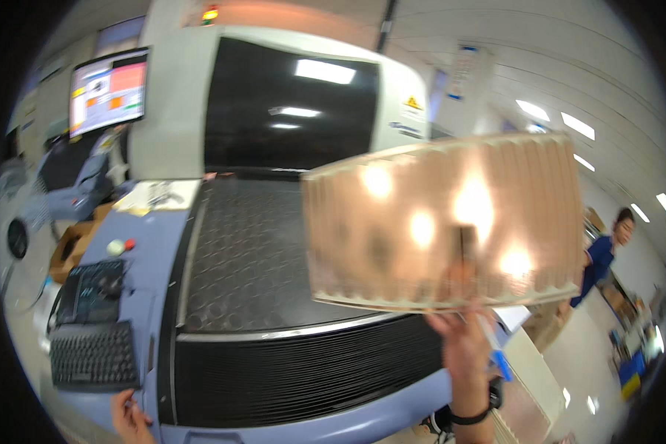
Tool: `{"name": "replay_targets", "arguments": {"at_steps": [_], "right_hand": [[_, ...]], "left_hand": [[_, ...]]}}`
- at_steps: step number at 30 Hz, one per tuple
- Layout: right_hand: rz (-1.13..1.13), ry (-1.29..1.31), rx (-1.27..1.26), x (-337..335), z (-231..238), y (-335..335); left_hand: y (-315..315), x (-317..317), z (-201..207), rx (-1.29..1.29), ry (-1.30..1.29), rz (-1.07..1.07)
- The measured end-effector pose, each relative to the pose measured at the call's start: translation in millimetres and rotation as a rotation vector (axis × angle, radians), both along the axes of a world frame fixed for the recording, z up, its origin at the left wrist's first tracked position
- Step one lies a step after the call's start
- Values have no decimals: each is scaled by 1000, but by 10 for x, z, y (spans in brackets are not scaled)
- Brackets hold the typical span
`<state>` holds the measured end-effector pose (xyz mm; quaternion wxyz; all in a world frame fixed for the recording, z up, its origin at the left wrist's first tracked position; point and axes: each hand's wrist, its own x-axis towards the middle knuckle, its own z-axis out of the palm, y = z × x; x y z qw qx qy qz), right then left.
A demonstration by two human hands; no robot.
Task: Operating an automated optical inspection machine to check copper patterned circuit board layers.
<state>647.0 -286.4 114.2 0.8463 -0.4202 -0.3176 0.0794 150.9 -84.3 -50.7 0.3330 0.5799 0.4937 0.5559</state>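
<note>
A large copper-coloured sheet (pixel 340 244), shiny and slightly bowed, is held up at the right. My right hand (pixel 460 340) grips it by its lower edge, and lamp glare reflects off its face. A thin white and blue pen-like thing (pixel 498 355) is by the same hand; whether the fingers hold it too, I cannot make out. My left hand (pixel 131 418) is low at the left, beside the front corner of a black keyboard (pixel 92 357). Its fingers are apart and nothing shows in them.
A white machine with a dark window (pixel 288 103) stands ahead, its black textured bed (pixel 244 251) and ribbed front cover (pixel 303 370) before me. At left are a monitor (pixel 109 90), a second black keypad (pixel 92 292) and a cardboard box (pixel 74 240). A person (pixel 603 259) stands at far right.
</note>
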Motion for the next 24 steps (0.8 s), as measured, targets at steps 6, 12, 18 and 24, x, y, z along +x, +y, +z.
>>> {"name": "replay_targets", "arguments": {"at_steps": [6, 12, 18, 24], "right_hand": [[246, 246, -28, -597, 106, 627], [431, 150, -116, -759, -129, 571], [435, 152, -172, -869, -163, 602], [435, 197, -125, -808, -187, 550]], "left_hand": [[-234, -43, 327, -39, 214, 1], [-150, 21, 277, 6, 207, -75], [-199, -10, 367, 17, 220, -43], [-156, 30, 327, -12, 201, -46]]}}
